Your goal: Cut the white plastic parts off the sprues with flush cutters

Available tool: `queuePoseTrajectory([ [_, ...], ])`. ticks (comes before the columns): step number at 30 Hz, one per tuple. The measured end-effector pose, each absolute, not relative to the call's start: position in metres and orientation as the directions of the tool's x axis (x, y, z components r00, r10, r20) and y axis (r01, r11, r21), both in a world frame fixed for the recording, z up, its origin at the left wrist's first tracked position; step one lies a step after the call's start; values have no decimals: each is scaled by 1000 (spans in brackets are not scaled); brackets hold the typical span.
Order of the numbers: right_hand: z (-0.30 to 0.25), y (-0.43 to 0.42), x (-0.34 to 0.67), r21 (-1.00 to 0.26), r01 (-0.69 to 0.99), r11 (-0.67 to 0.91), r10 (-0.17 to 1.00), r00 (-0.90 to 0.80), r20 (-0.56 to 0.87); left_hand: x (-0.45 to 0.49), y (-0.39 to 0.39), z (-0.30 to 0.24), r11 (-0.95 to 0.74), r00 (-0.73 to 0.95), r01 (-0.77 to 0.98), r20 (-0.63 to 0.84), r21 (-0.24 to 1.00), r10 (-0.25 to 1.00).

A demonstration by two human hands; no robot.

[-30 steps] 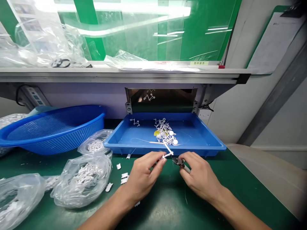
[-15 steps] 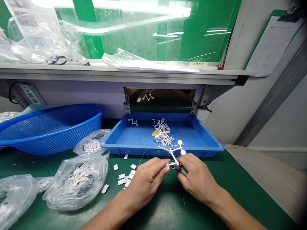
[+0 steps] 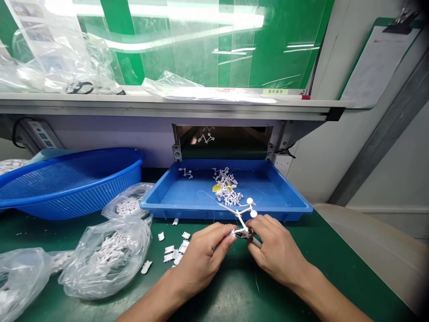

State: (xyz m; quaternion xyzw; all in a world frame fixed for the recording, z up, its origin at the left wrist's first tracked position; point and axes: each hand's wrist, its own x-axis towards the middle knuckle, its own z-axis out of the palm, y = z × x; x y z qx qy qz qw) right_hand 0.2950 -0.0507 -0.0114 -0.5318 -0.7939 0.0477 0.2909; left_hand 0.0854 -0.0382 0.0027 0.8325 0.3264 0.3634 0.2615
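Observation:
My left hand [image 3: 204,250] is closed, thumb and forefinger pinching the near end of a branched white plastic sprue [image 3: 237,213]. The sprue stands up from my fingers, with round tabs at its upper right. In my closed right hand [image 3: 279,250] is a pair of nippers [image 3: 248,235], its dark jaws at the sprue's base and a grey handle partly showing. My fingers hide the exact spot where jaws and plastic meet. Left of my hands, several small white plastic parts [image 3: 169,257] lie on the green table [image 3: 231,295].
Behind my hands, a blue tray [image 3: 167,192] holds a heap of white sprues [image 3: 228,190]. A chute opening [image 3: 224,147] sits above it. Clear bags of white parts [image 3: 110,259] and a blue basket [image 3: 77,183] stand to the left. A shelf [image 3: 161,103] crosses overhead.
Hands, sprue and nippers keep nearly the same pose. The whole view has shifted very slightly; nothing has visibly been let go.

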Motion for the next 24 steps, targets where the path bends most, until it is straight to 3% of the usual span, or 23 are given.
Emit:
queuePoseTrajectory([
  [6, -11, -52, 296, -362, 835, 415, 885, -278, 375, 84, -39, 3, -654, 535, 360, 427, 665, 729],
  [13, -15, -51, 295, -279, 893, 354, 926, -293, 237, 83, -30, -3, -688, 574, 401, 420, 604, 703],
  [17, -8, -48, 311, -316, 884, 344, 939, -330, 98, 79, -25, 15, -672, 719, 491, 177, 555, 672],
  [20, 0, -44, 324, -348, 891, 292, 956, -278, 90, 66, -22, 33, -638, 745, 608, -64, 473, 664],
  [24, 3, -40, 322, -571, 793, 212, 977, -184, 108, 40, -13, 40, -479, 620, 756, -256, 446, 741],
])
